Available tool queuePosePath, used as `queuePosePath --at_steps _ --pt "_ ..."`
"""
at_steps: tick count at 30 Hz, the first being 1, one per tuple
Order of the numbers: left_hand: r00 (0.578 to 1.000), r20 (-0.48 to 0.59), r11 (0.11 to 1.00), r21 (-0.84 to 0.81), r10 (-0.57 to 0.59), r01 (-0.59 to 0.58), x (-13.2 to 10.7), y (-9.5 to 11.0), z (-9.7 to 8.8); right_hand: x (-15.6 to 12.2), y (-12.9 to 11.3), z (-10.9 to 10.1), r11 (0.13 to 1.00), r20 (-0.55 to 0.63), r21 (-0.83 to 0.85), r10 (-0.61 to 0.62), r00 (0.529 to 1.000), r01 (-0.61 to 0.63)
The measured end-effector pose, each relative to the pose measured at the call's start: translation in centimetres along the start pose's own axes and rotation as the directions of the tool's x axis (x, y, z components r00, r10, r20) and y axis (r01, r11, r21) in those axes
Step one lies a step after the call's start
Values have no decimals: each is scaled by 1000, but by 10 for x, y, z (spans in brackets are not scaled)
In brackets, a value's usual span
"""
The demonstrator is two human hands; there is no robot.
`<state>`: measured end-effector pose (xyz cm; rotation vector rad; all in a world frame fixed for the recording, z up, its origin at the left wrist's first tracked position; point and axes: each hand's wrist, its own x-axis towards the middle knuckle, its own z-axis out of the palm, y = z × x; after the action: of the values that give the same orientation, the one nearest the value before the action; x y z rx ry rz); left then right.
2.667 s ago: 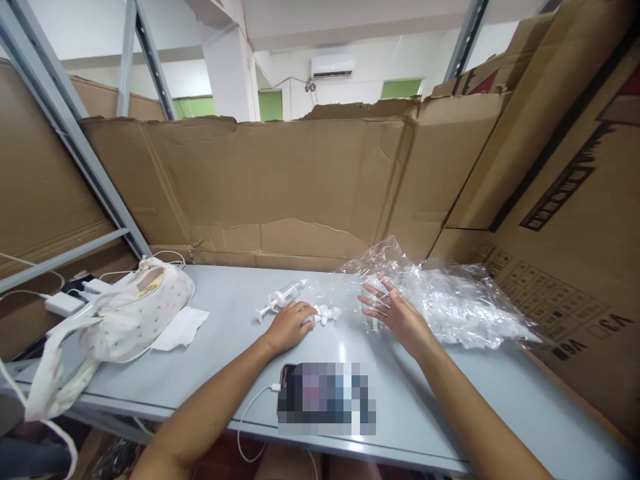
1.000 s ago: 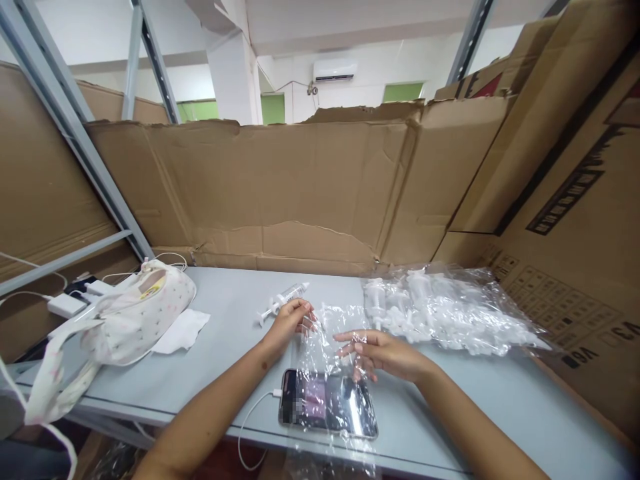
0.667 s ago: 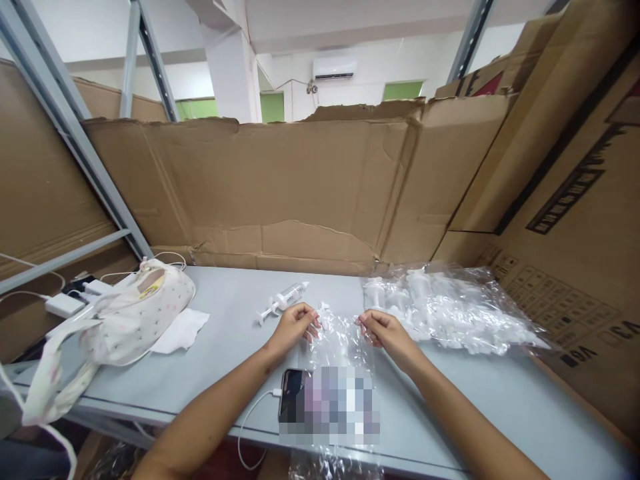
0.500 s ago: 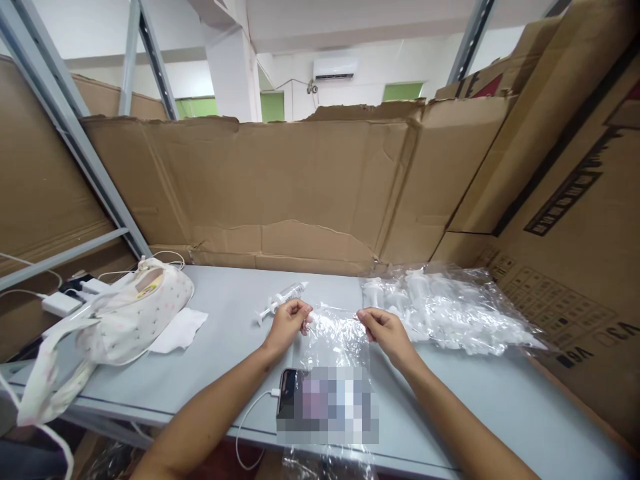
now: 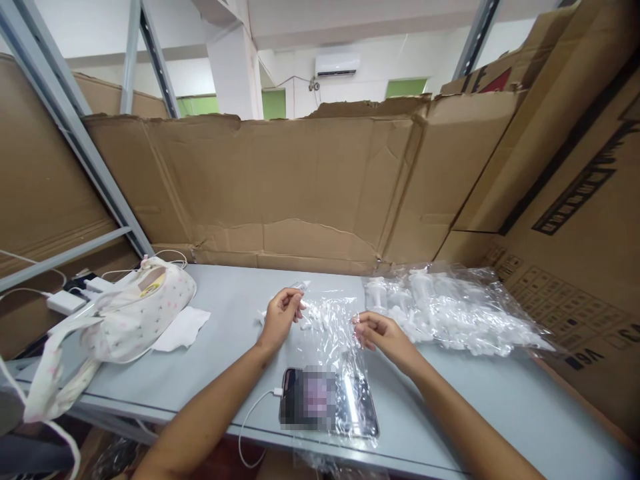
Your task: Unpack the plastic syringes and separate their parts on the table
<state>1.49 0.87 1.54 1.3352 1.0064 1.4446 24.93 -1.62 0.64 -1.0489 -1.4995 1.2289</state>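
Observation:
A clear plastic bag hangs between my hands, its upper edge standing above my fingers and its lower part draped over a phone. At the bag's upper left, the fingers of my left hand are closed in a pinch on the film. My right hand has its fingers curled at the right edge, loosely round the film. Partly hidden behind my left hand lies a syringe with a clear barrel. The phone is on the table's front part, with a white cable plugged into its left end.
To the right lies a large clear bag of white syringes. A white patterned pouch sits at the left by a white paper and chargers. Cardboard walls enclose the grey table.
The bag's upper edge has risen and spread above my fingers. My left hand has moved slightly up and left, covering more of the syringe. My right-hand fingers have loosened and dropped a little.

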Motion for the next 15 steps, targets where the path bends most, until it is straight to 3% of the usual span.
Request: queuePosePath --at_steps 2,7,12,15 --pt "1000 30 1000 -12 -7 7 0 1 0 -1 0 1 1000 9 -4 2 1000 -2" --pt "974 196 991 82 -116 102 -1 -3 3 2 2 -4 999 -107 -15 -36 994 34" --pt "983 170 986 164 -70 42 4 -7 -1 6 5 -10 998 -188 -12 -56 981 55" --pt "957 254 978 185 -140 94 7 -7 -9 7 3 -15 997 -256 7 -75 964 79"
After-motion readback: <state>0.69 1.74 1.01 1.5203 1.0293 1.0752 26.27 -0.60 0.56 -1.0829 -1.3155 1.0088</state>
